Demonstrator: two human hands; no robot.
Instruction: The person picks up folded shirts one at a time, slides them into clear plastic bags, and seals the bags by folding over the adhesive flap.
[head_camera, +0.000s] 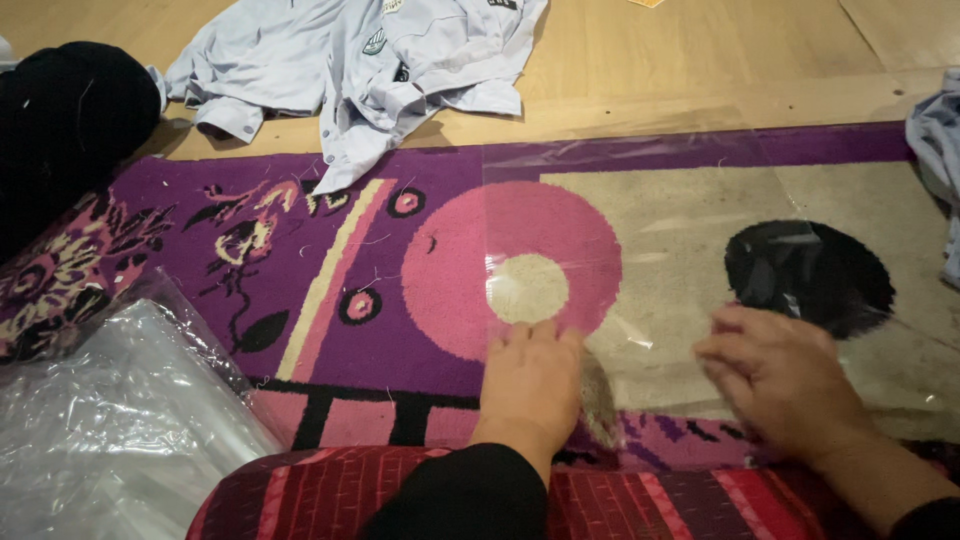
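A clear plastic bag (690, 200) lies flat on a purple and pink patterned rug (330, 300). My left hand (530, 385) rests palm down on the bag's near left corner, fingers together. On the near right part of the bag lies my right hand (780, 375), fingers curled and slightly blurred. Neither hand grips anything that I can see.
A light blue shirt (370, 60) lies crumpled on the wooden floor (700, 50) beyond the rug. A stack of clear plastic bags (110, 420) sits at the near left. A black cloth bundle (60, 120) is at far left, and pale blue fabric (940, 150) at the right edge.
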